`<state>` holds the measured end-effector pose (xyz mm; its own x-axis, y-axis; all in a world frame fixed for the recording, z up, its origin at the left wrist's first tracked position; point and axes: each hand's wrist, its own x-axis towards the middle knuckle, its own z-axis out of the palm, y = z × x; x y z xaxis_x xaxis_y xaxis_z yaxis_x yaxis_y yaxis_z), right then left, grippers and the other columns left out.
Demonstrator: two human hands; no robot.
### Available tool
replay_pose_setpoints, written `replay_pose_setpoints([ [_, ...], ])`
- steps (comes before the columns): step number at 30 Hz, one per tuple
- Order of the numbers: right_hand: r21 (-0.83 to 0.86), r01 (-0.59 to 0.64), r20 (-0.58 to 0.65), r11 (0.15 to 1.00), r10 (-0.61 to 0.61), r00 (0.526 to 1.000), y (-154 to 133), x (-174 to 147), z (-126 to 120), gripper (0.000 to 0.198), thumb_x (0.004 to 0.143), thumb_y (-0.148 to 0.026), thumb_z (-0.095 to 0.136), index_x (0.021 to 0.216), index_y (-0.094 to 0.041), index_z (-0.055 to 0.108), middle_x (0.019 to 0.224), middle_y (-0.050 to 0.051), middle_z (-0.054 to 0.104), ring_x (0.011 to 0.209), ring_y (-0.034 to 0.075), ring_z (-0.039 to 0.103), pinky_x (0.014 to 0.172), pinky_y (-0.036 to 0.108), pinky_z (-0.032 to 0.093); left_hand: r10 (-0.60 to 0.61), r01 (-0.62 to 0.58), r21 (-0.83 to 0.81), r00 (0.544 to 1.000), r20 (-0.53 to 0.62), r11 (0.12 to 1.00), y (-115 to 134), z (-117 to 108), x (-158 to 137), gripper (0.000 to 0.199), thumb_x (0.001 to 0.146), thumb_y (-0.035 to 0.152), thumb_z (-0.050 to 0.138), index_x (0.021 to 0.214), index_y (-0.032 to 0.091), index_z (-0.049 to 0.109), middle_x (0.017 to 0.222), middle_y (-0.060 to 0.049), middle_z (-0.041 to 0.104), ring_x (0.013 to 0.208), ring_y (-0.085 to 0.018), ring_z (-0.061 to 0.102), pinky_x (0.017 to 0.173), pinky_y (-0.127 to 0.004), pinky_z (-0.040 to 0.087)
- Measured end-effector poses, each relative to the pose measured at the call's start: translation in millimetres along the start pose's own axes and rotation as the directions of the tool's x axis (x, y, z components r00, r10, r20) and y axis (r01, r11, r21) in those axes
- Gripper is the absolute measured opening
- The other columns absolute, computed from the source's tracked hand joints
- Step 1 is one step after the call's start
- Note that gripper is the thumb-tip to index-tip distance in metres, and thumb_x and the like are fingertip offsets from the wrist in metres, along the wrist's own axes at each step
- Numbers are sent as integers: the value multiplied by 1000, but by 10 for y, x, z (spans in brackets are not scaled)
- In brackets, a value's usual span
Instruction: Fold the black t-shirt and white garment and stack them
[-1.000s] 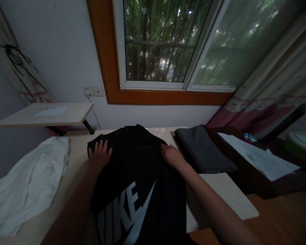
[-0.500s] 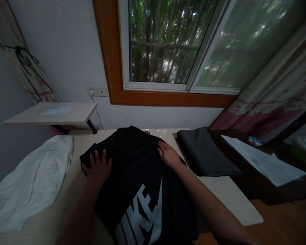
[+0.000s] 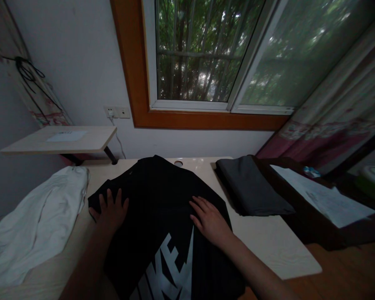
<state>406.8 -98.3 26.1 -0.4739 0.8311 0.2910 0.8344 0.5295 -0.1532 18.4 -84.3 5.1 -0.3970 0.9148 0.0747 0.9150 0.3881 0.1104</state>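
Note:
A black T-shirt point(image 3: 162, 196) with large pale NIKE lettering lies spread on the light wooden table point(image 3: 268, 246), its collar end toward the window. My left hand point(image 3: 111, 212) rests on its left shoulder and sleeve, fingers spread. On the right part of the chest, above the printed mark, my right hand point(image 3: 211, 221) lies flat with its fingers stretched out. Neither hand grips the cloth. The shirt's lower end runs out of view at the bottom.
Crumpled white cloth point(image 3: 46, 216) lies at the left, below a small raised shelf point(image 3: 62, 143) with a paper label. Folded dark grey fabric point(image 3: 253, 185) sits at the right. Beyond it a white sheet point(image 3: 321, 196) lies on a dark surface. A window point(image 3: 206, 54) is behind.
My left hand has shifted left with the sleeve cloth. My right hand has come down from the shoulder to the chest. The shirt's right side is spread wider, and the table's round hole shows more.

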Motion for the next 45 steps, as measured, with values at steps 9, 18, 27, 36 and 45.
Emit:
replay_pose_setpoints([
  [9,18,11,30,1000,-12,999,190,-36,39,49,105,-37,50,152,-25,50,162,11,43,151,29,38,123,56,34,132,-132,3,991,-20,991,-23,-98,130,63,103,49,30,158,22,39,171,-13,24,157,-44,13,114,-81,20],
  [18,130,138,99,982,-151,983,521,318,54,51,104,-40,52,154,-27,47,163,10,41,153,28,34,124,57,30,558,-558,30,829,-29,830,166,-110,568,53,102,40,38,146,17,56,162,-12,44,154,-33,31,121,-60,31],
  [27,180,215,119,960,-238,964,728,575,3,49,103,-37,55,152,-29,50,162,8,43,152,26,35,124,55,30,530,-531,56,847,23,846,179,-63,413,58,104,45,32,158,24,40,170,-6,29,158,-26,22,126,-54,17],
  [36,124,300,127,946,-315,941,859,828,34,53,102,-38,57,153,-28,49,164,9,40,153,27,34,123,54,31,438,-442,105,897,55,891,120,-64,72,70,101,56,33,161,20,35,172,-10,21,160,-32,13,126,-58,13],
  [45,86,357,106,930,-364,925,877,1027,88,54,101,-41,59,152,-27,50,163,10,41,152,28,36,122,53,34,358,-364,161,931,70,917,6,-71,-328,74,99,60,38,163,22,30,173,-11,14,159,-37,10,124,-64,13],
])
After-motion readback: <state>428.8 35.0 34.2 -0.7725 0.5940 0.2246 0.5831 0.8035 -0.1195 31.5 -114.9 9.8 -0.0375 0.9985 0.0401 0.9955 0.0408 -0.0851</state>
